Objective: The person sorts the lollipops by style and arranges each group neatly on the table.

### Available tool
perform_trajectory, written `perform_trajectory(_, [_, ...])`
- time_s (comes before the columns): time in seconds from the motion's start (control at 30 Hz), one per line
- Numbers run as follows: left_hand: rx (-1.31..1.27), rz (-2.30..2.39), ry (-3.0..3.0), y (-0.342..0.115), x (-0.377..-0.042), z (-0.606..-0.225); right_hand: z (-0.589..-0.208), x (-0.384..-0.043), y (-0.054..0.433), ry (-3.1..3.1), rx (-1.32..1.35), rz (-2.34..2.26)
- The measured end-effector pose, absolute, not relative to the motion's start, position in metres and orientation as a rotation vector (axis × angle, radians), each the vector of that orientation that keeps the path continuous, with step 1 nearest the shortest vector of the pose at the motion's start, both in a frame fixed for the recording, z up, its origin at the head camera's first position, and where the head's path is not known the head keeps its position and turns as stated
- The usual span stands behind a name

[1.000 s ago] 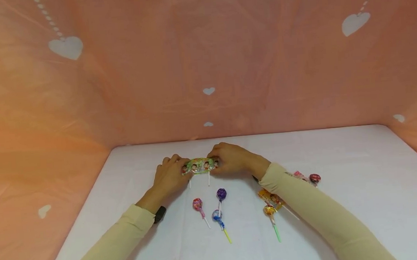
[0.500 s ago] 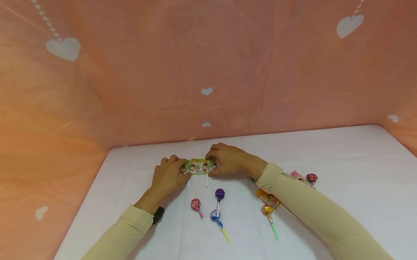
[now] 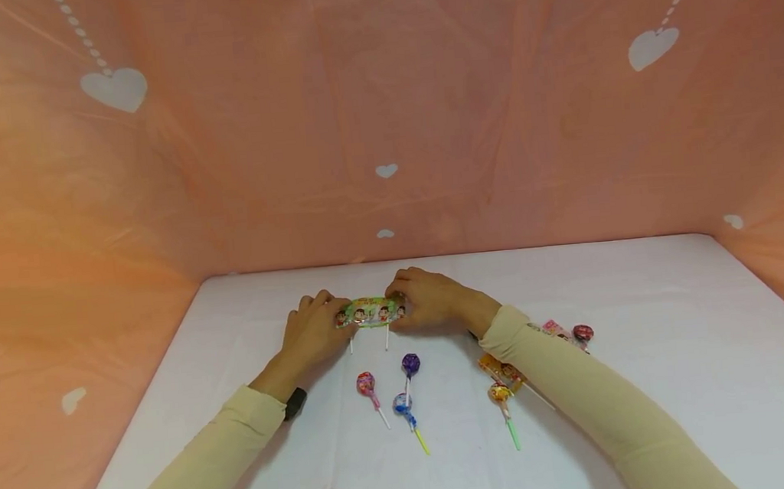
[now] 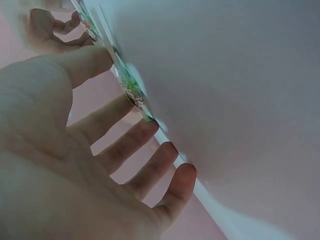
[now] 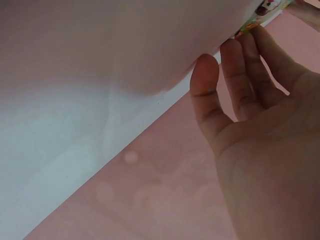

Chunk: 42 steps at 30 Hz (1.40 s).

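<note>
A flat green see-through packet of lollipops (image 3: 371,312), printed with cartoon faces, lies near the far side of the table, its white sticks pointing toward me. My left hand (image 3: 316,329) pinches its left end. At the other end, my right hand (image 3: 431,301) grips it too. In the left wrist view, the thumb and forefinger hold the packet's edge (image 4: 131,90) while the other fingers spread along the table. The right wrist view shows only a corner of the packet (image 5: 252,22) at the fingertips; the right thumb is out of sight there.
Nearer me lie a pink lollipop (image 3: 365,385), a purple one (image 3: 411,363) and a blue one (image 3: 402,405) with a yellow stick. A yellow lollipop (image 3: 500,393), an orange packet (image 3: 510,373) and a red lollipop (image 3: 582,333) lie by the right sleeve (image 3: 569,384), which partly covers some sweets.
Both hands keep their hold on the packet, with hardly any motion. The whole head view has shifted slightly, so everything appears a little further left.
</note>
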<state>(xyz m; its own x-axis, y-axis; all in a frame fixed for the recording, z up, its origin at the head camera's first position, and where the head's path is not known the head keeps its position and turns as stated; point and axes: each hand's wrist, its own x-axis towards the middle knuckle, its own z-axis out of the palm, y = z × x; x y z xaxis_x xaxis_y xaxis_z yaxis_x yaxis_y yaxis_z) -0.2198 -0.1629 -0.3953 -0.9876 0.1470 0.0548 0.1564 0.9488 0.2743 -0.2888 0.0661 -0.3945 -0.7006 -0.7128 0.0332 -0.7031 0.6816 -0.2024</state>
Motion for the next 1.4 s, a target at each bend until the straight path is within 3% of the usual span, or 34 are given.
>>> perform_trajectory(1.4, [-0.255,-0.409,-3.059,-0.1580,-0.2188,-0.3945,-0.3945,-0.2888,0.0724,2.800,-1.234,-0.335])
